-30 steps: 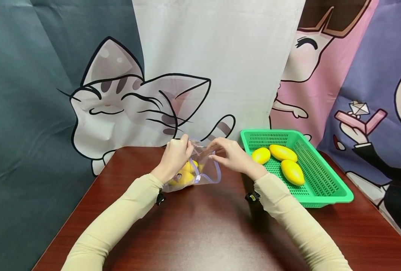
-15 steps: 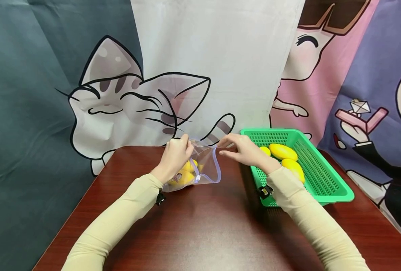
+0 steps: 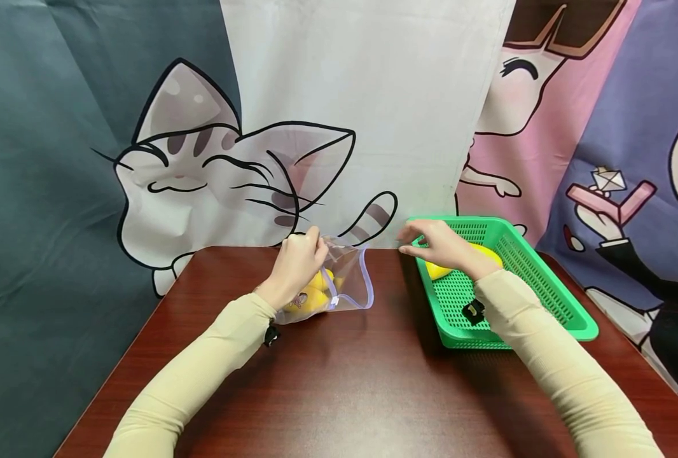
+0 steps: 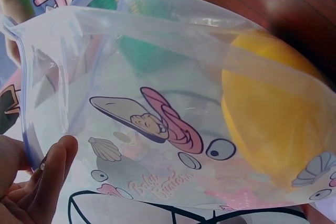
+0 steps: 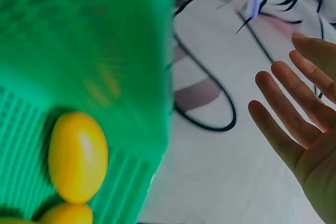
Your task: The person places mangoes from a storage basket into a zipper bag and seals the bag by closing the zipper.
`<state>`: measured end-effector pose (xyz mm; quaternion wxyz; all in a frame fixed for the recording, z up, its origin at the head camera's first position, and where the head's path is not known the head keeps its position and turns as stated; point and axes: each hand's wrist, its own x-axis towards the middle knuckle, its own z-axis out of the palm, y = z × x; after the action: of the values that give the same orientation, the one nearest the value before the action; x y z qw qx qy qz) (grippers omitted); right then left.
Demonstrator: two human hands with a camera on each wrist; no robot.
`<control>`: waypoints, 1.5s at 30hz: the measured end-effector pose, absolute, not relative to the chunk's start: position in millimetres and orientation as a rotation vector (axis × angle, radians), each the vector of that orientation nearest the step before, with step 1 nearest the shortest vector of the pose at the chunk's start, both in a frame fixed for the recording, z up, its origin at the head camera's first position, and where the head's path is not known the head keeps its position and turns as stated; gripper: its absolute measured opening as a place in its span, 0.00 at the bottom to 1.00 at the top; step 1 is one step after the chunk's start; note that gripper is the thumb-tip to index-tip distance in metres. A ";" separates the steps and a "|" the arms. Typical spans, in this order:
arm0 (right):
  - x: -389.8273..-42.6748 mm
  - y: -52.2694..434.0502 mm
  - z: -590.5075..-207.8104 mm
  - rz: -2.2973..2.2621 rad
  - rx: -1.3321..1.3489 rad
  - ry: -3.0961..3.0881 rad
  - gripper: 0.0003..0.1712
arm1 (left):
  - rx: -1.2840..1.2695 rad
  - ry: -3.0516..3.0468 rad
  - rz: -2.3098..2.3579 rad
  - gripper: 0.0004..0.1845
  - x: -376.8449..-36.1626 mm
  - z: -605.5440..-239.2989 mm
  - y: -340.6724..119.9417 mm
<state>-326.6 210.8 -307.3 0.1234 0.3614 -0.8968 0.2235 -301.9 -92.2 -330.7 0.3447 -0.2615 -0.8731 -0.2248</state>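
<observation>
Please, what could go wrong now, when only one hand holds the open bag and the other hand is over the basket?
The left hand alone pinches the plastic bag at its rim, so the mouth may sag or close.
The yellow fruit inside lies near the opening and might roll out.
The right hand is open above the green basket; reaching in, it might nudge the basket.

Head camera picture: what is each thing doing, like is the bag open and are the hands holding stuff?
Clear plastic zip bag with cartoon print: mouth open, yellow mango-shaped fruit inside.
Left hand: pinches the bag's rim.
Right hand: fingers straight, empty, over the basket.
Green plastic mesh basket: upright on the table, yellow fruit inside.
Dark red wooden table: bears bag and basket.
</observation>
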 end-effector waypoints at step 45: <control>-353.4 339.1 -349.4 0.398 0.492 -3.183 0.25 | -0.677 -2.269 -0.573 0.10 -301.5 -331.1 -89.7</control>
<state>-353.4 339.1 -349.4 -0.0518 0.1515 -0.9795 0.1224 -301.5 -89.7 -331.1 0.3454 -0.2609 -0.8740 -0.2206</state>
